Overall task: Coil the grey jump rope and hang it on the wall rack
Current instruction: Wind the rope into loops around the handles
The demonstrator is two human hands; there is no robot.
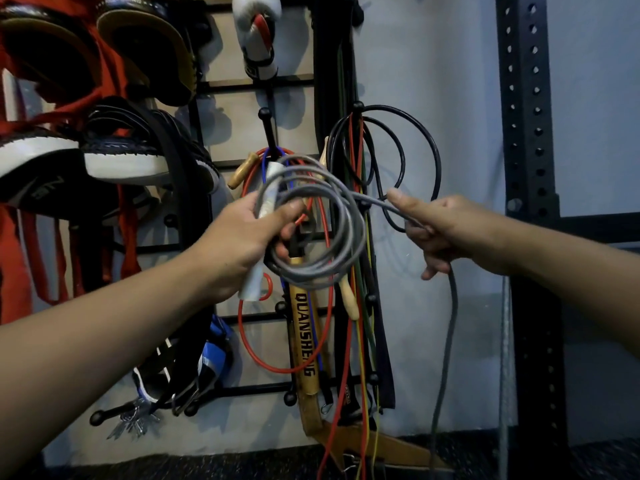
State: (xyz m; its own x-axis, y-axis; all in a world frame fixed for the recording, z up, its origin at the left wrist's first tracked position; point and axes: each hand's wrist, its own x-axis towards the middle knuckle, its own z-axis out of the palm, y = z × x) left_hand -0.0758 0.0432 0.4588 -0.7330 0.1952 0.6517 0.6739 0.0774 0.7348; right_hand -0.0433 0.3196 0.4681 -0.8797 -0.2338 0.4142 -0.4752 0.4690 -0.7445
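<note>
At frame centre the left hand (pixel 242 233) clasps the grey jump rope (pixel 322 233) coils and its pale handle (pixel 266 216), the right hand (pixel 446 230) pinching the trailing length, which risks snagging hung cords on the wall rack (pixel 266 133).

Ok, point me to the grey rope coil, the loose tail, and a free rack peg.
grey rope coil (pixel 346 258): head view, lower right arc.
loose tail (pixel 448 327): head view, hanging stretch below the right hand.
free rack peg (pixel 264 114): head view, ball tip.
</note>
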